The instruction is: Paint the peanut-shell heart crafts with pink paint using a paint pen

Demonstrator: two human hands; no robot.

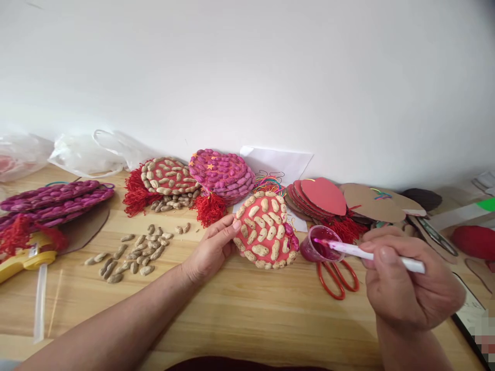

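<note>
My left hand (214, 250) grips the left edge of a red card shape covered with peanut shells (265, 231), tilted up off the wooden table (247, 314). A few shells at its right edge are painted pink. My right hand (406, 281) is closed round a white paintbrush (371, 253). The brush tip dips into a small clear cup of pink paint (320, 245) standing just right of the card shape.
Red-handled scissors (337, 278) lie under the cup. Loose peanuts (133, 253) are scattered left. Finished pink and plain peanut pieces with red tassels (193, 180) sit behind, red card cut-outs (323, 196) at right, a yellow glue gun (23, 260) far left, plastic bags along the wall.
</note>
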